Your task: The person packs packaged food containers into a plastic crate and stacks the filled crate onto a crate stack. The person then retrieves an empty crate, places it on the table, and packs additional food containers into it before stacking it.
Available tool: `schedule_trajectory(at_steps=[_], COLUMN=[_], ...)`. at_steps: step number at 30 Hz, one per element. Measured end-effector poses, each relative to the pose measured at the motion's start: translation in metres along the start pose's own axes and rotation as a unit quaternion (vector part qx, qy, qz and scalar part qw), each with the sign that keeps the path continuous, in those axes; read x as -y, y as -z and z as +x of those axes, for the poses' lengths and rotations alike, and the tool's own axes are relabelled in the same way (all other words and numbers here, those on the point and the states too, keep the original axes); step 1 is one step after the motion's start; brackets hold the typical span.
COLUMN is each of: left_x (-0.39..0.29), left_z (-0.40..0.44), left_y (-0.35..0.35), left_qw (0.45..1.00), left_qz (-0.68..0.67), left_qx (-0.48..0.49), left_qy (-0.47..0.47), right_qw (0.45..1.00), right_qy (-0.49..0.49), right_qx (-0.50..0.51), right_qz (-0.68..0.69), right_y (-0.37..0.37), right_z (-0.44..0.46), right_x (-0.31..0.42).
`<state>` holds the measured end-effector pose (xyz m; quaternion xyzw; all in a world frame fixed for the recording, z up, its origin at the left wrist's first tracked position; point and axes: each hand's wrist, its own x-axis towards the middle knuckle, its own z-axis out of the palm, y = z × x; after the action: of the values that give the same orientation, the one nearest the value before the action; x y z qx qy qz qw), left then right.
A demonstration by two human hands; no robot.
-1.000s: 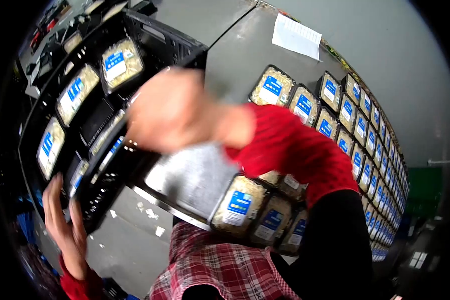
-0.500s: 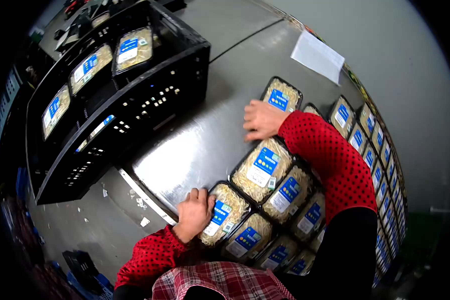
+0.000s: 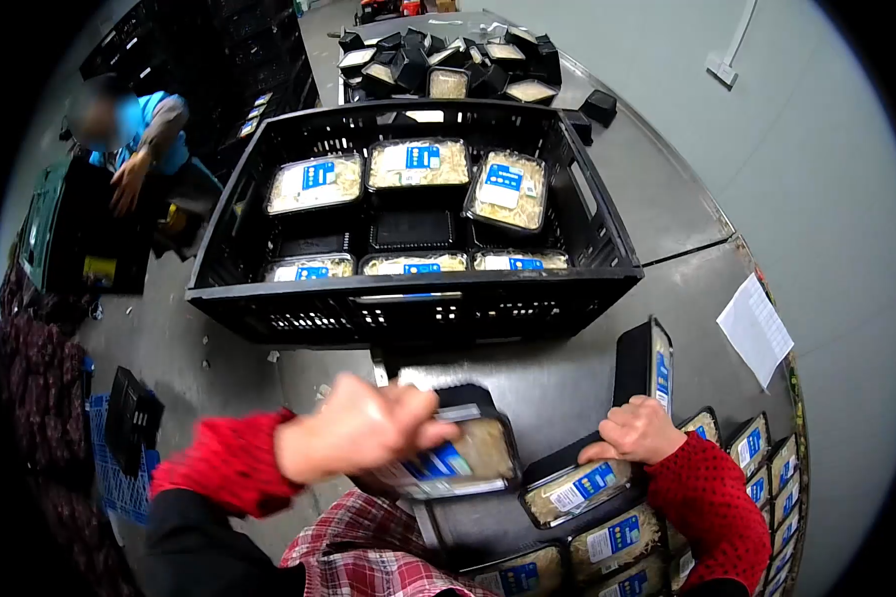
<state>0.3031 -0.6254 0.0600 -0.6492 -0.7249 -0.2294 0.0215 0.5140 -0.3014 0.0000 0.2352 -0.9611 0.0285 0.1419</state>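
Left hand (image 3: 363, 428) and right hand (image 3: 637, 433), apart, in front of a crate (image 3: 567, 278).
The left hand, blurred, is clamped on the left tray (image 3: 483, 453), tilted above the table (image 3: 558, 383); the right hand is clamped on the edge of the right tray (image 3: 579, 490), also tilted, and appears to touch an on-edge tray (image 3: 662, 363), whose support cannot be told. A loose edge grip could let the left tray slip; a knock from the right hand could topple the on-edge tray onto its neighbours.

On the black crate's (image 3: 413, 316) near side, the left hand (image 3: 366, 428) is holding a labelled tray (image 3: 483, 453); rightward, the right hand (image 3: 639, 430) is gripping tilted packs (image 3: 579, 493).
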Motion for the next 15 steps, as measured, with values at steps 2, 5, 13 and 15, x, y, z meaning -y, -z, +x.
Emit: schedule_trajectory(at_steps=[2,5,13,15], left_x=[0.021,0.094,0.294,0.339], left_z=[0.024,0.056,0.07,0.052], left_y=[0.082,0.163,0.119,0.089], left_qw=[0.987,0.993,0.884,0.909], left_qz=[0.159,0.087,-0.039,-0.062], left_qx=[-0.017,-0.001,0.309,0.344], left_qy=[-0.004,0.081,0.349,0.228], right_qw=[1.0,0.994,0.922,0.917], right_qy=[-0.014,-0.094,-0.385,-0.37], right_qx=[-0.013,-0.042,0.01,0.147], right_qz=[-0.02,-0.032,0.031,-0.021], right_y=[0.033,0.067,0.145,0.098], right_z=[0.035,0.083,0.276,0.319], right_x=[0.001,-0.013,-0.071,-0.108])
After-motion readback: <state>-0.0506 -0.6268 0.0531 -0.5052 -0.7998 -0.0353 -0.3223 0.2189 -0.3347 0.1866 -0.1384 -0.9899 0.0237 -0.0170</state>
